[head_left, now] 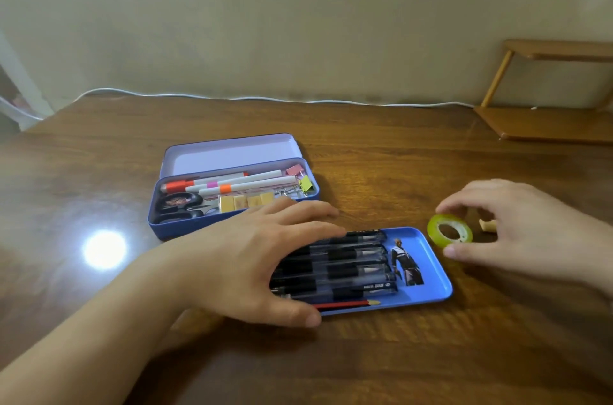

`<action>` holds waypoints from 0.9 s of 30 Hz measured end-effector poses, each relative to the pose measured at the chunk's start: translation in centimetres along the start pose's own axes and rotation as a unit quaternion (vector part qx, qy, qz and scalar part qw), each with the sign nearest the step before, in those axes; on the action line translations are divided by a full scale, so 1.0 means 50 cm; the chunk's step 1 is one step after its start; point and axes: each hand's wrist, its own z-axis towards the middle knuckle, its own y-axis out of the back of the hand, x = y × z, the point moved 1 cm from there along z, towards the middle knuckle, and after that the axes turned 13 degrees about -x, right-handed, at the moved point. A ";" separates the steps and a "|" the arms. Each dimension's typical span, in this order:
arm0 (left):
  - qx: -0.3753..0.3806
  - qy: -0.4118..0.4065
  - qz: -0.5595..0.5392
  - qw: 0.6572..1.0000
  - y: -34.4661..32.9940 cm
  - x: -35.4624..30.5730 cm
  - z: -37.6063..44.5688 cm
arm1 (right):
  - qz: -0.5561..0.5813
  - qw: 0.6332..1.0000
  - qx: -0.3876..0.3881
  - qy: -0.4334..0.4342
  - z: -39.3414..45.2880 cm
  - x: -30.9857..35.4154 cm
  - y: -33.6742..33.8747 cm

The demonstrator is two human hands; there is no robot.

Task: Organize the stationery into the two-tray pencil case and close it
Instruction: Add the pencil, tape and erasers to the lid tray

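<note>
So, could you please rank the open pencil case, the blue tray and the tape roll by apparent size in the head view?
1. pencil case
2. blue tray, nearer, so unsure against the case
3. tape roll

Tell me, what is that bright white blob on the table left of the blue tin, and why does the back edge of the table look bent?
Head view: the blob is glare, a light overhead mirrored in the glossy wooden table; the bent far edge and white cable come from wide-angle lens distortion; the right hand by the tape roll looks slightly soft.
</note>
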 end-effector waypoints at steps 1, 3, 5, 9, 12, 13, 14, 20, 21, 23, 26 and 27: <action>-0.001 -0.006 -0.008 1.000 -0.001 -0.003 0.001 | 0.023 1.000 -0.016 0.012 -0.001 0.010 0.005; 0.005 -0.022 -0.020 1.000 -0.008 -0.009 0.004 | 0.083 0.996 -0.019 0.034 -0.003 0.043 0.007; 0.005 -0.029 -0.017 0.999 -0.017 -0.009 0.008 | 0.106 0.993 -0.005 0.048 -0.005 0.067 -0.005; 0.000 -0.012 -0.020 1.000 -0.025 -0.001 0.011 | 0.085 0.995 0.021 0.048 -0.006 0.084 -0.032; -0.002 -0.013 -0.017 1.000 -0.027 0.004 0.011 | 0.067 0.996 0.033 0.043 -0.006 0.083 -0.036; -0.003 -0.014 -0.015 1.000 -0.028 0.005 0.010 | 0.059 0.997 0.030 0.044 -0.006 0.081 -0.036; -0.005 -0.014 -0.013 1.000 -0.028 0.005 0.010 | 0.051 0.997 0.026 0.043 -0.006 0.079 -0.036; -0.019 -0.012 -0.005 1.000 -0.018 0.007 0.010 | 0.044 0.998 0.021 0.038 -0.004 0.078 -0.038; -0.020 -0.011 -0.004 1.000 -0.016 0.007 0.010 | 0.044 0.998 0.021 0.038 -0.004 0.078 -0.037; -0.020 -0.008 -0.003 1.000 -0.014 0.007 0.009 | 0.046 0.998 0.022 0.039 -0.004 0.081 -0.036; -0.022 -0.006 -0.005 1.000 -0.013 0.005 0.009 | 0.049 0.997 0.021 0.047 -0.005 0.086 -0.040; -0.022 -0.005 -0.007 1.000 -0.012 0.004 0.009 | 0.050 0.997 0.021 0.050 -0.006 0.087 -0.042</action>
